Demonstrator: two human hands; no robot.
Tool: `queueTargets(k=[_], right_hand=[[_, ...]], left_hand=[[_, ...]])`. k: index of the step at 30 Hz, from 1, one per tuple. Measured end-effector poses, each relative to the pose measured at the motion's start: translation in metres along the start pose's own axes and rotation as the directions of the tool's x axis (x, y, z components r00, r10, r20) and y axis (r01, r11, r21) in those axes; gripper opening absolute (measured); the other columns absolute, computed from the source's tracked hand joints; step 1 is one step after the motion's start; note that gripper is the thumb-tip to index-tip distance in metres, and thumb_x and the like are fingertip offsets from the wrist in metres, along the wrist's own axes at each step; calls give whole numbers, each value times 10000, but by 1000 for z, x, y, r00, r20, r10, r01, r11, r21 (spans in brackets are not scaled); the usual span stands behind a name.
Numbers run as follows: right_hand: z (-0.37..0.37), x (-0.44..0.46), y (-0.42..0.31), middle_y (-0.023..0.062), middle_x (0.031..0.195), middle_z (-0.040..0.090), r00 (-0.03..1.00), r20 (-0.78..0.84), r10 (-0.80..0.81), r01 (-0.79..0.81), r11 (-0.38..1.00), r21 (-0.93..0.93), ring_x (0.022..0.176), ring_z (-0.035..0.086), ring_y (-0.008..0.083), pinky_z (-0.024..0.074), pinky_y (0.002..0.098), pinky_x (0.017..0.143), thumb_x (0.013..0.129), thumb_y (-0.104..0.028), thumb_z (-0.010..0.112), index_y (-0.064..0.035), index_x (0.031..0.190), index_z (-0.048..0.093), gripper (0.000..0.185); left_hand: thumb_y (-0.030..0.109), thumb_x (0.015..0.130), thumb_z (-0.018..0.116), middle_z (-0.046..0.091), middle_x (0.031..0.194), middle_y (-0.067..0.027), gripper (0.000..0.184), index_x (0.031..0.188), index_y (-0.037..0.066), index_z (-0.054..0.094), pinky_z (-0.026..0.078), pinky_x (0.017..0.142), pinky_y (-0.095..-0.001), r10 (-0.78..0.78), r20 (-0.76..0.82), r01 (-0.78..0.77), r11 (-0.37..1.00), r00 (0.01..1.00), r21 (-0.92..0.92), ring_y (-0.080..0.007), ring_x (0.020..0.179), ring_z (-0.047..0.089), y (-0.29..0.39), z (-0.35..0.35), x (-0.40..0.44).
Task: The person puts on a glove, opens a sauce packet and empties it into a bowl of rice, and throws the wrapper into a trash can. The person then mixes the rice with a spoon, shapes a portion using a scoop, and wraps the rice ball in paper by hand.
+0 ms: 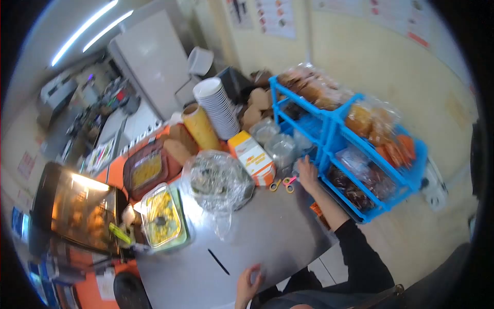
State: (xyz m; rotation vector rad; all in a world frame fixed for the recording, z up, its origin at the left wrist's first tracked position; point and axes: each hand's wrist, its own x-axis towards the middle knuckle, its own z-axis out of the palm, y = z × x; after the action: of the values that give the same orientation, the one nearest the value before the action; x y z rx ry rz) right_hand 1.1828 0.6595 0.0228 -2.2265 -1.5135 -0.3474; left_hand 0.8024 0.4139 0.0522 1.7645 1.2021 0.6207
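My right hand [307,175] reaches out beside the blue plastic rack [325,135], its fingers drawn together next to clear plastic containers [282,149]. What lies between the fingertips is too small to make out. Scissors [288,185] with yellow and pink handles lie just left of that hand. Near the close edge of the metal table [267,226], my left hand [249,283] is loosely curled, thumb and finger apart, with nothing in it. A thin black stick-like item [218,261] rests on the metal to its left.
Bagged buns [360,119] and other packets fill the rack. An orange-and-white box [252,157], a large clear plastic bag [216,180], stacked white cups [218,108] and a yellow film roll [200,126] stand behind. Leftward are a tray of yellow food [161,216] and a lit display warmer [82,208].
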Motion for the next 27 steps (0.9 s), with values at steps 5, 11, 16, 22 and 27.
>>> queueTargets(k=[5, 11, 16, 22, 27], right_hand=[[0, 43, 3, 145, 835, 555, 990, 71, -122, 107, 978, 181, 706, 598, 355, 477, 439, 584, 776, -50, 559, -90, 804, 563, 50], [-65, 35, -15, 92, 750, 540, 980, -123, -154, 196, 827, 527, 672, 580, 319, 454, 406, 557, 722, -31, 613, -82, 719, 550, 81], [-109, -8, -27, 72, 824, 586, 851, -180, -493, 461, 537, 707, 743, 599, 250, 486, 351, 623, 650, 41, 656, -78, 729, 614, 149], [-156, -61, -12, 24, 840, 594, 984, 83, -158, 8, 502, 865, 719, 598, 117, 445, 255, 546, 729, 17, 656, -79, 798, 661, 119], [-127, -117, -12, 15, 847, 586, 767, 591, -250, -537, 254, 805, 562, 545, 79, 415, 229, 466, 858, -48, 582, -75, 1069, 628, 218]], left_hand=[[100, 829, 613, 631, 1036, -123, 325, 1148, 46, 576, 451, 867, -345, -76, -324, 33, 990, 943, -136, -252, 1010, 594, 61, 36, 64], [88, 802, 635, 611, 1006, -129, 333, 1133, 95, 595, 460, 824, -363, 30, -219, -36, 999, 975, -25, -297, 935, 591, 97, 59, 135], [103, 748, 683, 589, 996, -128, 431, 1164, 123, 572, 453, 790, -406, 321, -568, -182, 940, 758, 289, -304, 900, 576, 123, 58, 209], [11, 641, 658, 533, 1033, -141, 406, 1021, 50, 522, 458, 696, -389, 19, -597, 34, 997, 802, 76, -327, 859, 564, 117, 65, 252], [-22, 654, 608, 507, 777, -129, 219, 819, 37, 477, 431, 602, -400, 195, -578, -137, 980, 793, 143, -321, 763, 535, 132, 74, 207]])
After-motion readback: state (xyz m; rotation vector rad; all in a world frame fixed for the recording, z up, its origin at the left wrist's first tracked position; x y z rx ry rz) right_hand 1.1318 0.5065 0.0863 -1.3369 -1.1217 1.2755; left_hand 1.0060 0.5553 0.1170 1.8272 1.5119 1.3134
